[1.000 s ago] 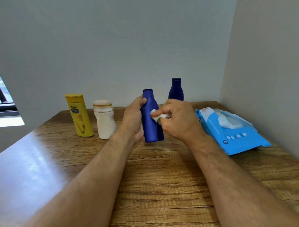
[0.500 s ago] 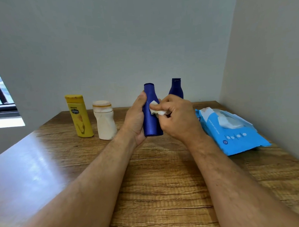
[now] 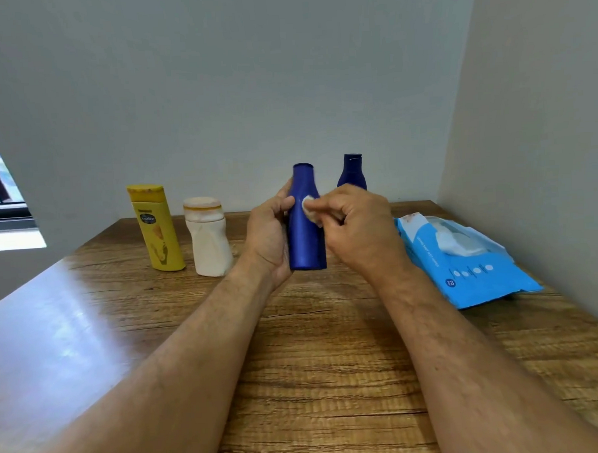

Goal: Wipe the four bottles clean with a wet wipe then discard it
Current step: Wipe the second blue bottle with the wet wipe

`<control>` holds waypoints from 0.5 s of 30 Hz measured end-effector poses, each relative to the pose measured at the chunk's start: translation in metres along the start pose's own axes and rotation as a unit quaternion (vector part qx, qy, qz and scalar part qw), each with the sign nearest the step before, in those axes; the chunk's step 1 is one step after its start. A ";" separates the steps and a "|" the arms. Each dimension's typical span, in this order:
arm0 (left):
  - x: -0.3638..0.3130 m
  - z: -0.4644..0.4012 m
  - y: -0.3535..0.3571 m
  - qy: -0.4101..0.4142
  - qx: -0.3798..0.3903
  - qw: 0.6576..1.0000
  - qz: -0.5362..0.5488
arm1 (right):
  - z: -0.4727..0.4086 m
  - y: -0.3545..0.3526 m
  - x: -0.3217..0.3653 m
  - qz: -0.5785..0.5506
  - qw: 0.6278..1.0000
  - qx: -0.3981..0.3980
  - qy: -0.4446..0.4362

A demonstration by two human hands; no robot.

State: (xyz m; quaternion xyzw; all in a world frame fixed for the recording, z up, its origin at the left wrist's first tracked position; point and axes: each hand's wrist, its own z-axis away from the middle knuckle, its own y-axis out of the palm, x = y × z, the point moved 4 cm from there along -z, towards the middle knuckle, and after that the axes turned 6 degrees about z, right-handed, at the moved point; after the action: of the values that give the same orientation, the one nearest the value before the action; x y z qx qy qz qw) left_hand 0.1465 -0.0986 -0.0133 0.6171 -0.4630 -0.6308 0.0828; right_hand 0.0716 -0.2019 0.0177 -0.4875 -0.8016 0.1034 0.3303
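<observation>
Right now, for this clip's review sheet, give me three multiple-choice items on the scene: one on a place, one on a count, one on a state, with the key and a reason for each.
1. Where does the wipes pack lie?
A. at the table's right, near the side wall
B. between the yellow and white bottles
C. at the near left corner

2. How many bottles are in view?
A. two
B. four
C. six

3. What is the left hand doing?
A. resting flat on the table
B. gripping the blue bottle
C. lifting the yellow bottle

Key:
1 A, the pack lies by the right-hand wall.
2 B, the yellow bottle, the white bottle, the held blue one and the dark blue bottle behind.
3 B, thumb and fingers wrap the bottle while the right hand presses the wipe on its neck.
</observation>
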 end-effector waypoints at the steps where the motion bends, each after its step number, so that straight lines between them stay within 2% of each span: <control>1: -0.003 -0.002 -0.003 0.010 -0.009 1.000 0.013 | 0.001 0.004 -0.001 -0.008 0.999 0.041 0.013; 3: -0.008 -0.004 -0.009 0.024 -0.025 0.999 0.030 | 0.003 0.010 -0.003 -0.014 0.995 0.089 0.033; 5: -0.009 -0.005 -0.010 0.025 -0.031 0.999 0.027 | 0.003 0.010 -0.002 -0.016 0.995 0.089 0.034; 12: 0.005 0.004 0.004 -0.018 0.004 0.999 -0.034 | -0.001 -0.003 -0.003 -0.020 0.997 -0.055 0.046; 13: 0.004 0.004 0.005 -0.012 0.002 0.999 -0.034 | -0.001 -0.003 -0.004 -0.019 0.997 -0.052 0.049; 15: 0.001 0.002 0.002 0.004 -0.001 1.000 -0.024 | 0.001 0.002 -0.004 -0.030 0.998 0.005 0.054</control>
State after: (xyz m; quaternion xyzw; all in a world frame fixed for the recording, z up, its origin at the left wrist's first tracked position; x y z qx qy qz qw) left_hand 0.1437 -0.0995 -0.0131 0.6309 -0.4468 -0.6305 0.0699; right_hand 0.0737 -0.2045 0.0146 -0.4665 -0.7964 0.0711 0.3781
